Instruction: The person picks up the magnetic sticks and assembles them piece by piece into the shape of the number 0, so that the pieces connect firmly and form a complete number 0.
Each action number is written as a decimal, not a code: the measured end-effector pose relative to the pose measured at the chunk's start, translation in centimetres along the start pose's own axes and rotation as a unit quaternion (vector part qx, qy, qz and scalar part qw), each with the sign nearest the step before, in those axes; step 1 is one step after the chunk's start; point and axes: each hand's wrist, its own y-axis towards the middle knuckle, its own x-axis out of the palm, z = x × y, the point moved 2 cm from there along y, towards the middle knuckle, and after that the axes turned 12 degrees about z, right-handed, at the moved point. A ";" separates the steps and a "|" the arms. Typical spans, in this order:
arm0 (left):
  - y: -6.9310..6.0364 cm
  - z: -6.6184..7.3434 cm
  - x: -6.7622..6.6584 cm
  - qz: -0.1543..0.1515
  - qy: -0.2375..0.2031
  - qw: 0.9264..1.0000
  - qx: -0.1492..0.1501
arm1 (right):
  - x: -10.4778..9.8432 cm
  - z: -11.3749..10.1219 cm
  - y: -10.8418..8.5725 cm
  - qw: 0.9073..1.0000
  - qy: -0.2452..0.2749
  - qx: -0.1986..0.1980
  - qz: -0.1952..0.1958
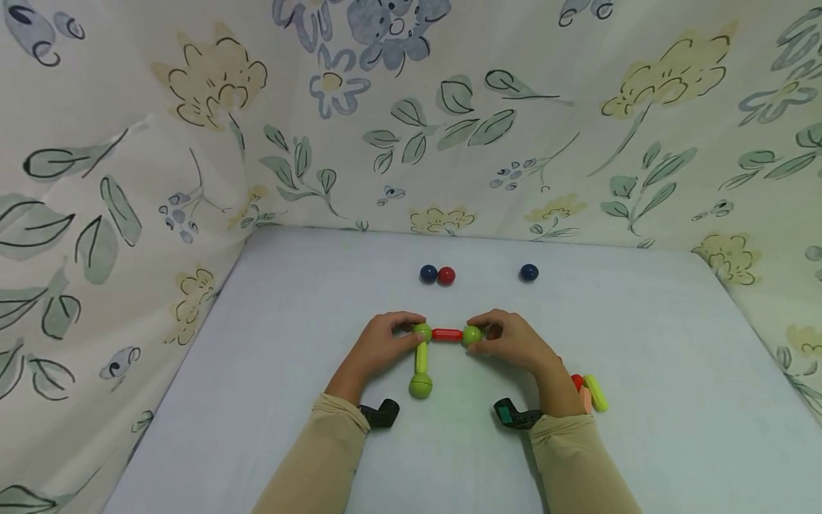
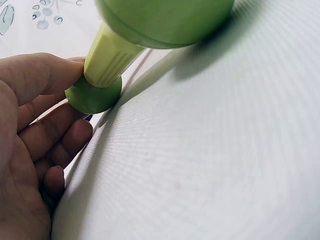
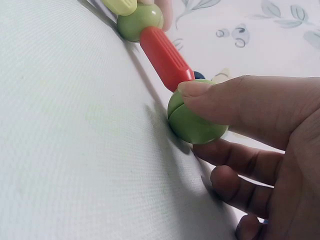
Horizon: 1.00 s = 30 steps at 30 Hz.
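Head view: we see the left hand pinching the corner ball, the right hand the end ball, a red rod between them on the white table; joining seems in hand. Left wrist: a yellow rod meets the gripped corner ball. Right wrist: end ball held at the red rod's end; next, we judge, calls for a straight, even push.

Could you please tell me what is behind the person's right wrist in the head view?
Past the outer edge of the right wrist, a red piece, a salmon piece and a yellow-green rod show. Anything directly behind the wrist is covered, so I cannot tell.
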 end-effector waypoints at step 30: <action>0.0 0.0 0.0 0.004 0.002 1.000 -0.002 | 0.1 -0.1 0.1 1.000 -0.017 0.011 0.018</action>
